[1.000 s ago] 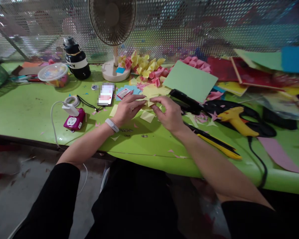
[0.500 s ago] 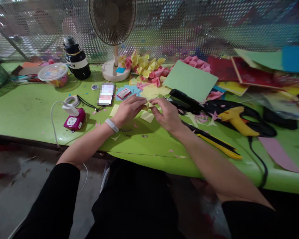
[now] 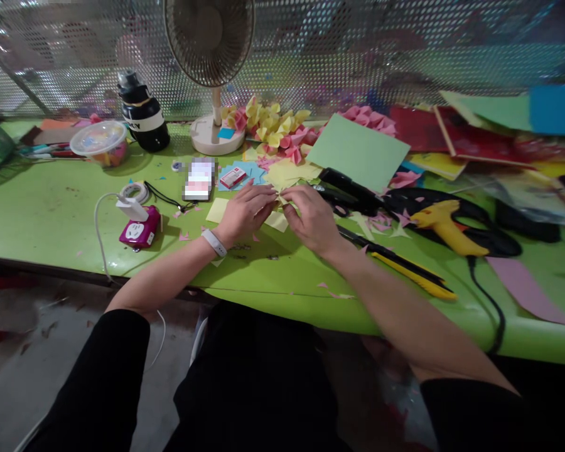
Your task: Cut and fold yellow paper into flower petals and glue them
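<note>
Yellow paper piece [image 3: 283, 198] sits pinched between our two hands, just above the green bench [image 3: 47, 207], near its front edge. Our left hand [image 3: 245, 212] and right hand [image 3: 313, 218] meet fingertip to fingertip, both closed on it. A yellow glue gun [image 3: 445, 229] lies to the right and a phone [image 3: 198, 179] to the left.
</note>
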`<state>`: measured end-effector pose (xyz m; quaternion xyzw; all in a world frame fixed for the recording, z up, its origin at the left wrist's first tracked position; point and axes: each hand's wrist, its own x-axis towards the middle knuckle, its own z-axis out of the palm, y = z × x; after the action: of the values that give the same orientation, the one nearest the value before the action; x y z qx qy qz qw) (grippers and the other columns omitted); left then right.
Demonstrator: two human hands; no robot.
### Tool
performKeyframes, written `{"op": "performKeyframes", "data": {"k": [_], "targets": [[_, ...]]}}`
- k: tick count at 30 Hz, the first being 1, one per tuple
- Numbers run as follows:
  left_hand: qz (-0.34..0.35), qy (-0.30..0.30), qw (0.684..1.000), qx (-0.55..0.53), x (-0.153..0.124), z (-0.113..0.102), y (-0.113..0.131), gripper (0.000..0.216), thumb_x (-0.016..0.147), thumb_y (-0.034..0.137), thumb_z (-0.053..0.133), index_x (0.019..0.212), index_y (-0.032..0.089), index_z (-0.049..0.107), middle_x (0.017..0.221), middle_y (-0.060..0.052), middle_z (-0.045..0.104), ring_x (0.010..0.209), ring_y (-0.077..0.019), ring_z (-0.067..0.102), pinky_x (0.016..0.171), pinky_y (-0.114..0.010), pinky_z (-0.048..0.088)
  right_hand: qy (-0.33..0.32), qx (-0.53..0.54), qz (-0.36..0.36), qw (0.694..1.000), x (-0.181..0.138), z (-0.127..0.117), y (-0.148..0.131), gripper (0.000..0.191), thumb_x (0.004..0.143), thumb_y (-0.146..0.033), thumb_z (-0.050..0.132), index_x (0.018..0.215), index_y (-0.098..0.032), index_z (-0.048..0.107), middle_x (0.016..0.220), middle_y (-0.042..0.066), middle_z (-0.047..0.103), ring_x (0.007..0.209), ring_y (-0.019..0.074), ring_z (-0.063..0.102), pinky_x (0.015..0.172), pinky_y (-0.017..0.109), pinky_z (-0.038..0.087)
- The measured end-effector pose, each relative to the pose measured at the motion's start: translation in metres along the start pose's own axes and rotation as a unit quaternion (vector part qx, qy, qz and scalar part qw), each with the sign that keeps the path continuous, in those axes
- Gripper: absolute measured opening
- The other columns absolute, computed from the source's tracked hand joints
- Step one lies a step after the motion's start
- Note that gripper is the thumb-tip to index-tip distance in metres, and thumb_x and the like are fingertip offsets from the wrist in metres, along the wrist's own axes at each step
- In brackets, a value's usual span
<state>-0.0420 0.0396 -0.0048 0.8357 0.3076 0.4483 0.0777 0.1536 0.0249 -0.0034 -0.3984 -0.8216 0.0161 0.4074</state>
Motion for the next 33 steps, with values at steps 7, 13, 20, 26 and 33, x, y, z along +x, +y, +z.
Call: {"op": "performKeyframes", "data": {"k": [7,13,20,26,33], "targets": [[-0.001,-0.002,1.0,-0.002,-0.006,0.009,0.001,0.021,0.098,0.022,0.055,0.113,0.017,0.07,0.123,-0.014,0.072,0.123,-0.022,0.065,0.118,-0.054,0.039,0.019,0.029,0.035,0.999,-0.004,0.007,-0.004,0.029,0.103,-0.038,0.034,0.105,-0.024,0.06,0.106,0.013,0.067,0.103,0.0283,0.063,0.092,0.048,0.053],[0.015,-0.002,1.0,-0.001,-0.012,0.016,0.002,0.03,0.102,0.023,0.048,0.125,0.013,0.064,0.133,-0.02,0.066,0.133,-0.0247,0.058,0.117,-0.052,0.041,0.014,0.066,0.057,0.996,-0.006,0.009,-0.011,0.035,0.103,-0.041,0.037,0.114,-0.021,0.063,0.114,0.015,0.066,0.111,0.0297,0.062,0.105,0.053,0.048],[0.003,-0.064,0.993,0.097,-0.015,0.018,0.011,0.036,0.103,0.023,0.039,0.132,0.016,0.058,0.142,-0.018,0.06,0.142,-0.0264,0.049,0.123,-0.053,0.032,-0.029,0.091,0.111,0.989,-0.01,0.013,-0.02,0.041,0.097,-0.025,0.04,0.129,-0.017,0.064,0.133,0.017,0.062,0.126,0.0316,0.057,0.115,0.055,0.042],[-0.002,-0.063,0.994,0.085,-0.012,0.017,0.009,0.041,0.097,0.018,0.049,0.137,0.011,0.055,0.146,-0.02,0.055,0.145,-0.0293,0.045,0.124,-0.055,0.029,-0.026,0.109,0.133,0.985,-0.005,0.007,-0.021,0.048,0.089,-0.02,0.044,0.132,-0.017,0.066,0.138,0.014,0.062,0.129,0.0315,0.057,0.116,0.055,0.041],[-0.096,-0.034,0.983,-0.153,-0.004,0.005,0.003,0.037,0.091,0.019,0.061,0.128,0.018,0.066,0.128,-0.014,0.07,0.121,-0.0241,0.064,0.106,-0.045,0.051,-0.025,0.206,0.201,0.957,0.007,-0.007,-0.021,0.026,0.083,-0.024,0.057,0.097,-0.019,0.078,0.104,0.009,0.077,0.097,0.0273,0.069,0.091,0.047,0.055]]}}
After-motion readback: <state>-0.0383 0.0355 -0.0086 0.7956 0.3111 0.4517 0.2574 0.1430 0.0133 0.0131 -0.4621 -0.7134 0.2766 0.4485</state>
